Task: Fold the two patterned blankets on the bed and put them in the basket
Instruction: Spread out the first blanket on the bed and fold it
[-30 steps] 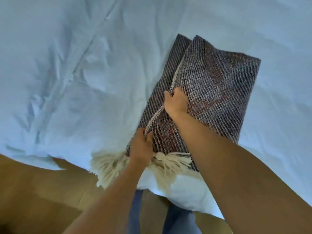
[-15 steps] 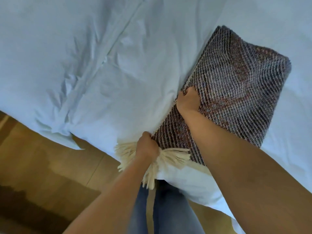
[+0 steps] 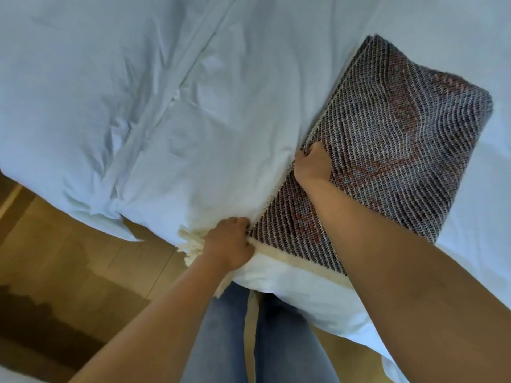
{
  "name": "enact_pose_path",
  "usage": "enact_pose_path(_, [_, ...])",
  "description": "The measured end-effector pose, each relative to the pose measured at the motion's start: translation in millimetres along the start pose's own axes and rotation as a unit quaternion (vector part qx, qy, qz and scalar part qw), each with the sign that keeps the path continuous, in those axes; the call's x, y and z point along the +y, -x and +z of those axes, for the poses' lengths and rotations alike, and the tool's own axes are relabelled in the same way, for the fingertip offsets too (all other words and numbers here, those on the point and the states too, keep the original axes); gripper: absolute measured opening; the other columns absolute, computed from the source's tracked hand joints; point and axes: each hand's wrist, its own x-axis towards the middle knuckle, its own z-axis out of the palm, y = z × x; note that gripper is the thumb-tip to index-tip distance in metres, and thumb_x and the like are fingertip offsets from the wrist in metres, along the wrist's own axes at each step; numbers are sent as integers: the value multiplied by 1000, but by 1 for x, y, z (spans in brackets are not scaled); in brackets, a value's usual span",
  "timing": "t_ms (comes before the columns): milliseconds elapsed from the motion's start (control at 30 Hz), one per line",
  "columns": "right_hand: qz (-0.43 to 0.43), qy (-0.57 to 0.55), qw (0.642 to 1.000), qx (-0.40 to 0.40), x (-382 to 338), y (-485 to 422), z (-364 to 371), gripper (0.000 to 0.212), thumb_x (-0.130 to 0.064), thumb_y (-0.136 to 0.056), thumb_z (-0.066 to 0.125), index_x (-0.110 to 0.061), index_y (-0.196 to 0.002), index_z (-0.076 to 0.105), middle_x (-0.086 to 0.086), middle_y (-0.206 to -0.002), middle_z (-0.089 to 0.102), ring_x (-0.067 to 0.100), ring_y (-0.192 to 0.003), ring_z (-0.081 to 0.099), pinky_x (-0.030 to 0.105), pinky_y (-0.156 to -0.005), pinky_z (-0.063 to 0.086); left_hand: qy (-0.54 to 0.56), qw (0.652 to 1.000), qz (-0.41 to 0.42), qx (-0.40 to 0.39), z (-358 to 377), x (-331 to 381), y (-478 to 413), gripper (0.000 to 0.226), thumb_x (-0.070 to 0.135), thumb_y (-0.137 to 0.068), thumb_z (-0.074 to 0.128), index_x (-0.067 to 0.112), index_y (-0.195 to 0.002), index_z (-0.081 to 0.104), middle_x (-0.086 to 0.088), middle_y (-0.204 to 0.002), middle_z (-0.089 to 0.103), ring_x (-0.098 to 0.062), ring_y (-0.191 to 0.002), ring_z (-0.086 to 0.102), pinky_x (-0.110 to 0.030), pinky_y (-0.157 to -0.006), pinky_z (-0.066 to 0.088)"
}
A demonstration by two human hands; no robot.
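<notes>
Step in hand: fold on this one looks done, you're at pick-up. The blanket (image 3: 387, 150) lies as a thick folded rectangle on the bed (image 3: 138, 106), approx 2 o'clock in view. Its long axis runs 7 to 1 o'clock, near end right at the bed's edge. Cream fringe (image 3: 190, 246) spills off that edge toward 7 o'clock, over the wood floor (image 3: 69, 272).

Left grip (image 3: 229, 244): fingers curled, pinching the blanket's near corner where the fringe starts. Right grip (image 3: 313, 163): fingers curled onto the long edge at the blanket's 9 o'clock side, tips tucked into the layers. How deep they go, can't tell. Both grips are on the same side, so the 3 o'clock side is unsupported.

No basket in view, no 2nd blanket either.

Judgement: under halfway. One blanket folded, none in the basket, 2nd one's state unknown from here.

Next move needs a grip under the whole stack, not just the top layer, else the fold opens on lift. Slide the right grip under toward 3 o'clock, lift flat, and tuck the fringe so it doesn't drag or snag on the bed edge. Then turn & find the basket and lower the blanket in flat. It's thick weave and floppy, so it prob. sags at the free end if held by one edge only.
</notes>
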Motion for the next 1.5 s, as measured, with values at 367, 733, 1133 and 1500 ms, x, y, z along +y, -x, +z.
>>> enact_pose_path(367, [-16,-111,991,-73,9,-7,-11,24,-33,-87,58,-10,-86,50,-4,-75,53,21,-72,56,28,-59,44,29,998,-8,49,-21,61,-43,46,53,-81,48,14,-106,49,-7,-106,55,-26,-98,52,-39,-83,44])
enact_pose_path(733, [-167,17,986,-8,32,-95,-89,30,-24,-93,46,-5,-114,57,12,-116,53,24,-107,47,34,-94,38,82,988,-18,130,-73,162,-152,47,43,-95,36,3,-118,45,-18,-115,53,-33,-102,54,-42,-86,46])
enact_pose_path(1133, [-264,156,952,-7,63,-222,-168,49,-30,-93,49,-9,-137,41,13,-143,41,29,-133,33,43,-113,21,163,968,-67,181,-143,279,-302,77,59,-79,57,6,-129,33,-14,-126,49,-31,-113,51,-47,-95,45])
enact_pose_path(1500, [-259,219,940,24,117,-286,-218,62,-70,-77,45,-13,-99,56,5,-93,55,23,-86,48,36,-77,38,103,951,-49,286,-149,286,-364,31,35,-97,37,8,-112,42,-11,-106,53,-24,-86,50,-34,-71,37])
